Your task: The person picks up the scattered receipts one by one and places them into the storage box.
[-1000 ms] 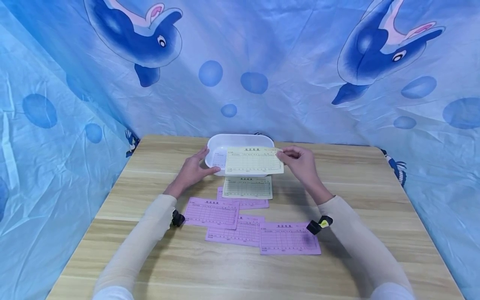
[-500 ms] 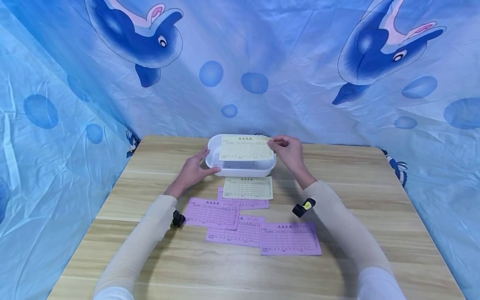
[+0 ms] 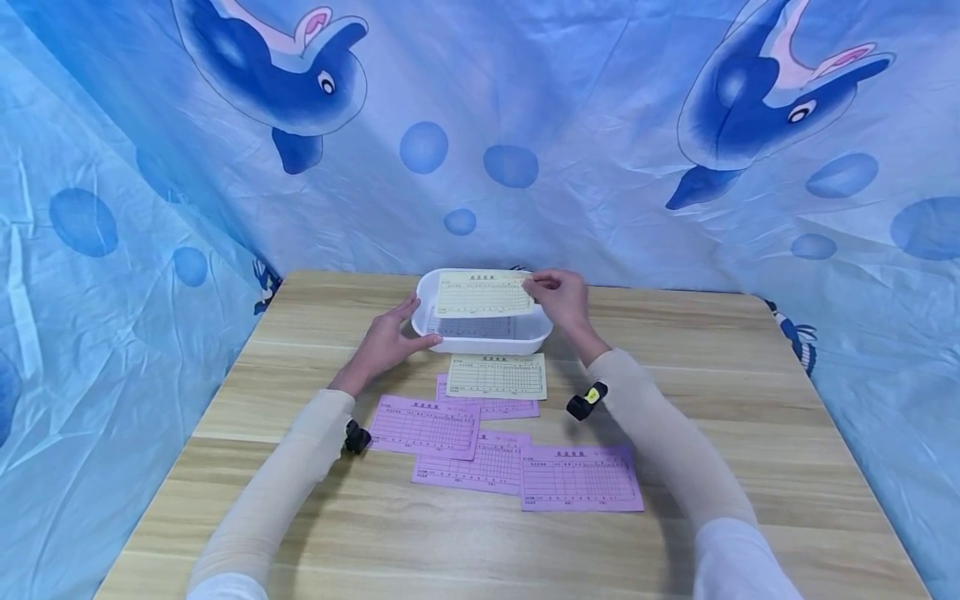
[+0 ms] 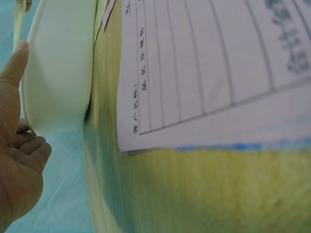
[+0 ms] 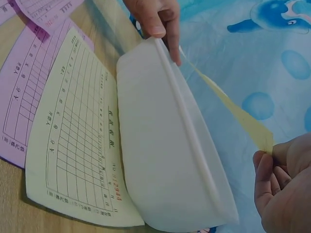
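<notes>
A white plastic tray stands at the far middle of the wooden table. My left hand grips the tray's left end, thumb on the near wall and a finger over the rim. My right hand pinches the right edge of a pale yellow form and holds it flat just above the tray. A printed sheet lies in the tray under it, mostly hidden. A second yellow form lies on the table just in front of the tray.
Several purple forms lie overlapped on the table nearer me, one of them beside my left wrist. A blue dolphin-print sheet hangs close behind the table and along both sides.
My right hand has carried the yellow form back and to the left, from over the tray's front right to over its middle. The left hand and tray have stayed put.
</notes>
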Demonstrator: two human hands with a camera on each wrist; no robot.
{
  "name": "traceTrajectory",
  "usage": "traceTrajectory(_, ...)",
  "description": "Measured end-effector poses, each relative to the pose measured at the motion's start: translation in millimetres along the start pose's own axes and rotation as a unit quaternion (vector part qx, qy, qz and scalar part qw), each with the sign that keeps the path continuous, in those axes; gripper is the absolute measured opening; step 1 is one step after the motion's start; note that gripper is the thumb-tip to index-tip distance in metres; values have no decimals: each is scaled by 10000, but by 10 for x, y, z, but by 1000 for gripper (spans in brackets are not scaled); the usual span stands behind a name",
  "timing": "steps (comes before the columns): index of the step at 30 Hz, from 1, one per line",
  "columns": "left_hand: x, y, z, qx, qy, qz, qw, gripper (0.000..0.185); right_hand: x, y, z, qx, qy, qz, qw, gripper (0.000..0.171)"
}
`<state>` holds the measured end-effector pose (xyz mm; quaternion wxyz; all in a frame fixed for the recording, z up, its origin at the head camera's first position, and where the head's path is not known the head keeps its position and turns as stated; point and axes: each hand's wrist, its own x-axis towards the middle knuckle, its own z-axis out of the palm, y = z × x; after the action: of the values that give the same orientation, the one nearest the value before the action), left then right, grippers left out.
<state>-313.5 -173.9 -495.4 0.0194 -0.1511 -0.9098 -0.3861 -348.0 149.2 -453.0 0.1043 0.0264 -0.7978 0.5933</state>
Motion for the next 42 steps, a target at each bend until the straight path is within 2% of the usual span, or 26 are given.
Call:
traceTrajectory(5,0,28,-12,16,-21,0,10000,108,25,49,67,-28,-187,109,9998,22)
traceTrajectory(16,20,-9,-20,57,-34,34,10000,109,78,68,224,-490,-379,318,9976,23)
traceTrajectory(24,17,-6,-14,24,-14,24,10000,109,96,85,328,-434,-473,413,9971,20)
traceTrajectory(35,18,0,-6,66,-1,6,10000,109,108,89,407,-761,-709,404,9938,19)
traceTrajectory(42,16,4,-5,72,-6,-35,10000,109,112,79,416,-982,-673,379,9922,19)
